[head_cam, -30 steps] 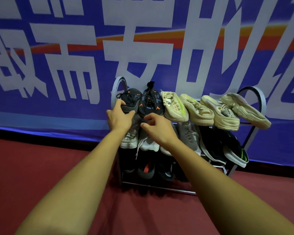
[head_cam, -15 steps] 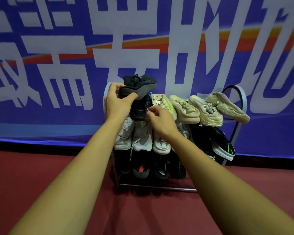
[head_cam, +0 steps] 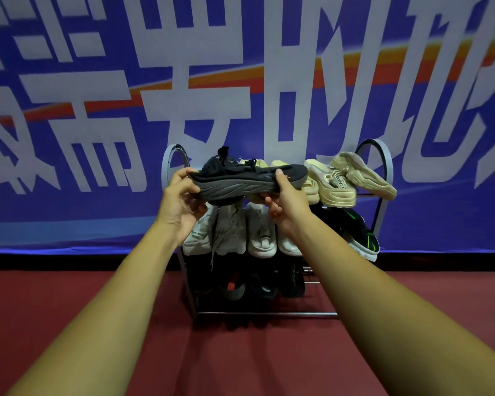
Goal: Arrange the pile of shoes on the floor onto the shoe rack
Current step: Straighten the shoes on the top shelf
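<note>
A dark grey sneaker (head_cam: 240, 181) is held sideways in front of the top tier of the metal shoe rack (head_cam: 385, 195), its sole facing me. My left hand (head_cam: 180, 201) grips its heel end and my right hand (head_cam: 286, 201) grips its toe end. Behind it, cream sneakers (head_cam: 337, 181) lie on the top tier. White sneakers (head_cam: 257, 232) fill the middle tier, with a black and green shoe (head_cam: 360, 235) at its right. Dark shoes (head_cam: 269, 281) sit on the bottom tier.
The rack stands on a dark red floor (head_cam: 69, 310) against a blue banner (head_cam: 69, 81) with large white characters. No loose shoes show on the floor around the rack.
My left hand lifted the dark grey sneaker off the left of the top tier. My right hand came up and took its toe end, turning it sideways.
</note>
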`<control>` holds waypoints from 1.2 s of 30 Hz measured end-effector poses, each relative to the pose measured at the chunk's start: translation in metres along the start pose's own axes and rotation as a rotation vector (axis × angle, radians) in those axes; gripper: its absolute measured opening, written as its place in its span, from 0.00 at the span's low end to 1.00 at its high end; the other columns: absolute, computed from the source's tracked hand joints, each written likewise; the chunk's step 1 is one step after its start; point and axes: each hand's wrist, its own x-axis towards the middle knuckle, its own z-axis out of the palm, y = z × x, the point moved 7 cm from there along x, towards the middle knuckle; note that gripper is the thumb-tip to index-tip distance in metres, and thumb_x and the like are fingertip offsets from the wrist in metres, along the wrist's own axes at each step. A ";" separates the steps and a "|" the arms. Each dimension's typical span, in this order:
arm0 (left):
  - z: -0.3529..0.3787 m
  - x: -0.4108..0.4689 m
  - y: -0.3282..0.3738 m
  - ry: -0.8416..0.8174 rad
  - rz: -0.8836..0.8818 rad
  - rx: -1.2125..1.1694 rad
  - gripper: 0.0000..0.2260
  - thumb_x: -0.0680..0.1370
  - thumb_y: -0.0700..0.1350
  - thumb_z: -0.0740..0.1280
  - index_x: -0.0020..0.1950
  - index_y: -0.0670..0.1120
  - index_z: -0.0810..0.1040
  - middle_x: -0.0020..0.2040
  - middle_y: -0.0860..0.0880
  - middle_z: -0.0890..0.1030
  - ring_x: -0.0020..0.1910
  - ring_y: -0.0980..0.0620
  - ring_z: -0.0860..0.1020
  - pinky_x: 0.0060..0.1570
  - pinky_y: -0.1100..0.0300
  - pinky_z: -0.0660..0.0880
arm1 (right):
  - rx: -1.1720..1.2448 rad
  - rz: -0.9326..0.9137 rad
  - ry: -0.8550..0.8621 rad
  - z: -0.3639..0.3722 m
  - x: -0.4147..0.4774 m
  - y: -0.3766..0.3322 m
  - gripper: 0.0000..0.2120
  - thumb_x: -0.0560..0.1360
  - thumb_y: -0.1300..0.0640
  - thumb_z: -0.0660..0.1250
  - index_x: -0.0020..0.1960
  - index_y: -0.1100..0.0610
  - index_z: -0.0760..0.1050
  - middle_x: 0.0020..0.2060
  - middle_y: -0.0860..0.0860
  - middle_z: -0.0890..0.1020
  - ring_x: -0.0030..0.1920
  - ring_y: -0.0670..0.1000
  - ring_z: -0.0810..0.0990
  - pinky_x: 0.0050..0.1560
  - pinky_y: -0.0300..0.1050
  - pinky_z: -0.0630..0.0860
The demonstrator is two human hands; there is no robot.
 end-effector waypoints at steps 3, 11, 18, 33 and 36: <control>-0.007 0.003 -0.005 0.079 -0.011 -0.076 0.14 0.74 0.40 0.66 0.55 0.56 0.76 0.53 0.45 0.78 0.42 0.49 0.76 0.36 0.58 0.71 | 0.068 0.104 0.004 -0.002 0.000 0.009 0.13 0.76 0.51 0.70 0.55 0.57 0.76 0.52 0.58 0.85 0.23 0.44 0.75 0.17 0.32 0.64; 0.032 0.000 -0.045 0.059 -0.211 -0.058 0.34 0.71 0.54 0.76 0.73 0.48 0.67 0.51 0.45 0.83 0.43 0.50 0.82 0.29 0.62 0.74 | 0.129 0.154 -0.087 0.012 -0.010 0.023 0.08 0.76 0.53 0.70 0.52 0.55 0.77 0.49 0.57 0.84 0.25 0.44 0.74 0.22 0.33 0.63; 0.020 0.015 -0.031 0.237 -0.086 -0.189 0.22 0.77 0.42 0.70 0.64 0.51 0.62 0.65 0.41 0.76 0.46 0.46 0.82 0.35 0.58 0.73 | 0.009 0.165 -0.173 0.012 -0.016 0.024 0.24 0.73 0.39 0.70 0.60 0.55 0.80 0.49 0.54 0.87 0.28 0.46 0.74 0.27 0.37 0.66; 0.018 0.027 -0.048 0.205 -0.124 -0.054 0.33 0.70 0.45 0.77 0.72 0.46 0.67 0.60 0.43 0.82 0.56 0.46 0.82 0.46 0.53 0.79 | -0.003 0.118 -0.202 0.002 -0.015 0.022 0.04 0.72 0.60 0.66 0.44 0.56 0.72 0.36 0.53 0.76 0.25 0.45 0.69 0.26 0.36 0.56; 0.023 0.030 -0.046 0.174 -0.108 0.004 0.29 0.73 0.45 0.76 0.69 0.50 0.65 0.56 0.45 0.82 0.49 0.49 0.82 0.43 0.56 0.79 | -0.038 0.117 -0.263 0.010 -0.022 0.023 0.03 0.73 0.59 0.68 0.43 0.55 0.74 0.41 0.56 0.80 0.27 0.46 0.70 0.29 0.37 0.58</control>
